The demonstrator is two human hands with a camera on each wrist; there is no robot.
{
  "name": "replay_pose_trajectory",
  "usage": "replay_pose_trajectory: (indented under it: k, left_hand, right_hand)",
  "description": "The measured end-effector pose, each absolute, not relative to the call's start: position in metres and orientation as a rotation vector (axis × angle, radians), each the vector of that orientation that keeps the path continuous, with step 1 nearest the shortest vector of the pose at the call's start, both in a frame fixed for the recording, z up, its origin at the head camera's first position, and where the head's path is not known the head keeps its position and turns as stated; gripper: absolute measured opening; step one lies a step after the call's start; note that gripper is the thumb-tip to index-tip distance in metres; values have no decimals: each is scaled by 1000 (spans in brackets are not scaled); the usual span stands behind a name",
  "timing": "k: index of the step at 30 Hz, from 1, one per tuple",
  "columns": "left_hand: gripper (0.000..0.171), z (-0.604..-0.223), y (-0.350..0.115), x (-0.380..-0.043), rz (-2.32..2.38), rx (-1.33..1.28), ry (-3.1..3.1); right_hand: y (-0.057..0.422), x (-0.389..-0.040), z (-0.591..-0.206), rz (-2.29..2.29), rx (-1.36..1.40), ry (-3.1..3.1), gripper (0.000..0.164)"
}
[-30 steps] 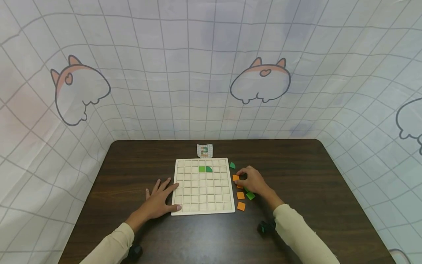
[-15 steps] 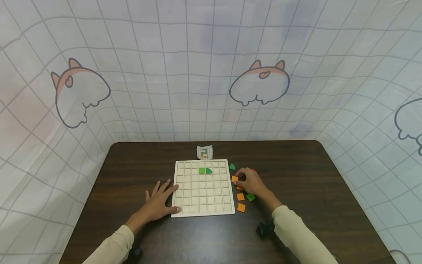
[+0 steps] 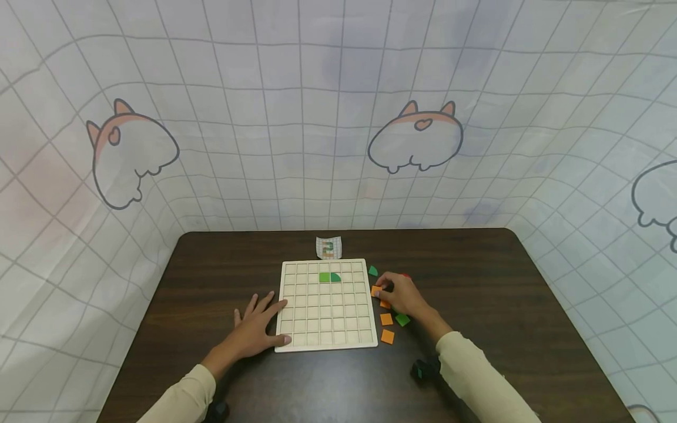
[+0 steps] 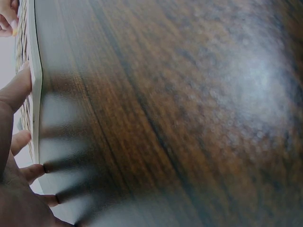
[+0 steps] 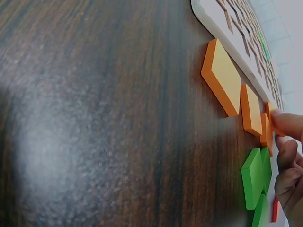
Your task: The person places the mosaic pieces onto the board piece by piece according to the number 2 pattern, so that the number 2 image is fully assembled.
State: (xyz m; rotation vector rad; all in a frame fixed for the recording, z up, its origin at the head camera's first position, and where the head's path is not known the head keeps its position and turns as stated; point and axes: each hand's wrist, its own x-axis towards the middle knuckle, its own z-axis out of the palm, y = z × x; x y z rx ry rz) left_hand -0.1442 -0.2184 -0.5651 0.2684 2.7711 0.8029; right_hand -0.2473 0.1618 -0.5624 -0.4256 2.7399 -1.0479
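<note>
A cream gridded board [image 3: 326, 321] lies on the table. In its upper rows a light green square [image 3: 324, 277] sits beside a dark green quarter-circle [image 3: 335, 278]. My left hand [image 3: 252, 333] is spread at the board's left edge, thumb and index finger over the rim, other fingertips down on the table. Beside the opposite edge, my right hand [image 3: 404, 295] pinches an orange square tile [image 3: 374, 289]; its thumb [image 5: 287, 124] lies on the tile in the right wrist view. More orange tiles [image 5: 251, 109] lie just below, and green tiles [image 5: 254, 177] near the palm.
A small printed pattern card [image 3: 328, 248] lies behind the board. One dark green quarter-circle [image 3: 373, 271] is off its upper right side, and a red piece [image 3: 406, 275] shows past the right hand. A black object [image 3: 423, 370] sits by the right forearm.
The right hand has drawn the orange tile slightly left, up to the board's right edge. A red piece has come into sight behind that hand. The left hand stays put.
</note>
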Motion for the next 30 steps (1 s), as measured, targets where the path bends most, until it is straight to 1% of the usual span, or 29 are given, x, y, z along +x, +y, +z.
replay_pose_trajectory:
  k: [12,26,30]
  left_hand:
    - [90,-565,-218,-144,804,262,2771]
    - [90,-565,-219,-144,814,272,2772]
    - [90,-566,-218,-144,803,271,2781]
  right_hand:
    - [162,-247,-565,-1040,-486,2676,29]
    - [158,-246,-557,-1150,-548,2626,27]
    - [152,-246,-556,-1189,-542,2607,28]
